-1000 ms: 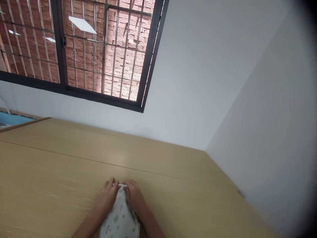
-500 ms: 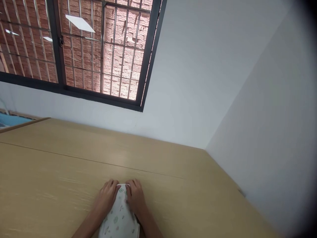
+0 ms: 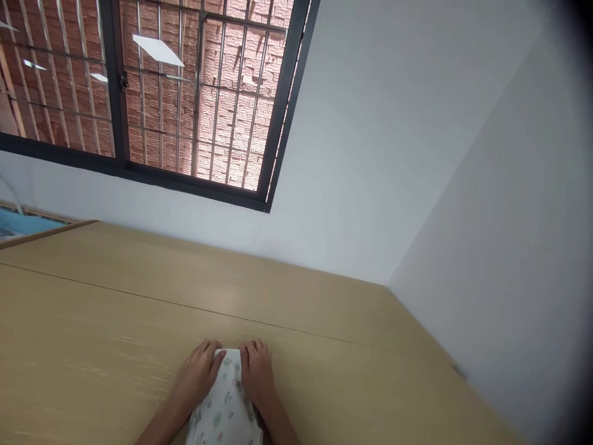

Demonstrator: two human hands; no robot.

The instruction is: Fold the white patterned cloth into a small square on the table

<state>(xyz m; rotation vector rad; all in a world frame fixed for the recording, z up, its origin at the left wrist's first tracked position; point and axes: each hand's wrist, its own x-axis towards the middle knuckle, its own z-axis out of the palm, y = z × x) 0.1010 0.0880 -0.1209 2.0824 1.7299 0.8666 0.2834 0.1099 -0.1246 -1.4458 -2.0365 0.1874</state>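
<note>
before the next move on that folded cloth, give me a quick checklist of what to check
1. Left hand on the cloth: ok, fingers rest on its far left corner.
2. Right hand on the cloth: ok, pressing its far right corner.
3. Cloth flat on the table: ok at the far edge; near part is cut off.
4. Fold edges lined up: cannot tell.
5. Grip pinching or only pressing: cannot tell.

Domestic room, corner position. Light wooden table (image 3: 324,321) set against 2 plain white walls (image 3: 393,154); black-framed window (image 3: 139,93) with metal security bars. Brick wall visible outside the window.
</note>
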